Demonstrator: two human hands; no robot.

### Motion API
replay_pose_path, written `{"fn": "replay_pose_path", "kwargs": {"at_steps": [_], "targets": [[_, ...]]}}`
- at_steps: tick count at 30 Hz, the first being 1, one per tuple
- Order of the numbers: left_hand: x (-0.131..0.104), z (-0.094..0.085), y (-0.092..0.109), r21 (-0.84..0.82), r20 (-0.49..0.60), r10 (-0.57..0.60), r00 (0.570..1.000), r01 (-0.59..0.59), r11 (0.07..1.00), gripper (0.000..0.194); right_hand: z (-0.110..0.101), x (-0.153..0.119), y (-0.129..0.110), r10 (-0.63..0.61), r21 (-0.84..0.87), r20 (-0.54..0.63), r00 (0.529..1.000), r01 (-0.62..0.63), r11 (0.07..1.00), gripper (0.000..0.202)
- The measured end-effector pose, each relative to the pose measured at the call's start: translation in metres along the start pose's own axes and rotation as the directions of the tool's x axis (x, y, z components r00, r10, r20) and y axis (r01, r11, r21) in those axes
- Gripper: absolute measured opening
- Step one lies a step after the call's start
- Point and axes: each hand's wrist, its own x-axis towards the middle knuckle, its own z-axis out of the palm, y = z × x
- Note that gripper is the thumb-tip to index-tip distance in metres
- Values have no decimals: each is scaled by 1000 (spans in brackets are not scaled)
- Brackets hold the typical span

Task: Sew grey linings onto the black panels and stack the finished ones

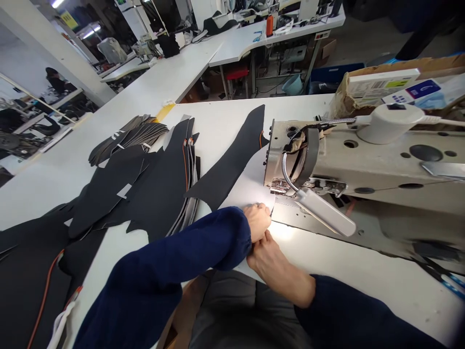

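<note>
My left hand [257, 221] lies with curled fingers on the white table right in front of the sewing machine's [363, 160] needle area, in the glare of its lamp [324, 212]. My right hand [271, 259] comes up from below and its fingers tuck under the left hand, hidden. Whether either hand pinches something is washed out by the light. A long black cut piece [228, 165] with a short orange thread lies just left of the hands and runs up to the machine's left end.
A fanned stack of black cut pieces [160, 189] covers the table [218, 121] to the left, with more black pieces [127, 138] behind and at the near left edge. Cardboard boxes [385, 82] stand behind the machine. Other work tables stretch away at the back.
</note>
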Motion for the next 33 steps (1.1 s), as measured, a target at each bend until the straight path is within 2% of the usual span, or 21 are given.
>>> {"fn": "replay_pose_path", "kwargs": {"at_steps": [3, 6, 8, 11, 15, 21, 24, 27, 30, 33], "targets": [[12, -3, -3, -22, 17, 7, 1000, -7, 1000, 32, -13, 5, -5, -24, 57, -4, 1000, 24, 998, 24], [19, -8, -7, -56, 6, -7, 1000, 7, 998, 36, -20, 13, -11, -23, 121, 53, 998, 16, 993, 25], [19, -9, -9, -69, -9, -19, 1000, 19, 997, 40, -18, 17, -13, 5, 117, 103, 995, -17, 993, 23], [14, -9, -9, -67, 15, 10, 1000, -9, 998, 43, -12, 18, -11, 35, 59, 92, 995, -41, 997, 23], [9, -7, -7, -45, 12, 62, 998, -62, 997, 28, -7, 14, -4, -19, 79, 85, 996, 12, 997, 27], [19, -11, -7, -64, -45, 67, 997, -70, 996, 25, 0, 17, -4, 3, 14, -45, 999, -3, 1000, 35], [23, -12, -10, -125, -13, 19, 1000, -20, 992, 27, 5, 19, -3, 0, 16, -14, 1000, 0, 1000, 30], [20, -12, -17, -144, -64, -24, 998, 14, 990, 28, 8, 18, 1, 60, -39, -14, 998, -61, 997, 27], [9, -12, -24, -110, -97, -14, 995, 3, 994, 31, 12, 16, 3, 87, -102, -132, 987, -101, 990, 29], [-1, -14, -27, -73, -22, 28, 999, -30, 997, 22, 19, 16, 3, 73, -107, -231, 970, -100, 989, 30]]}}
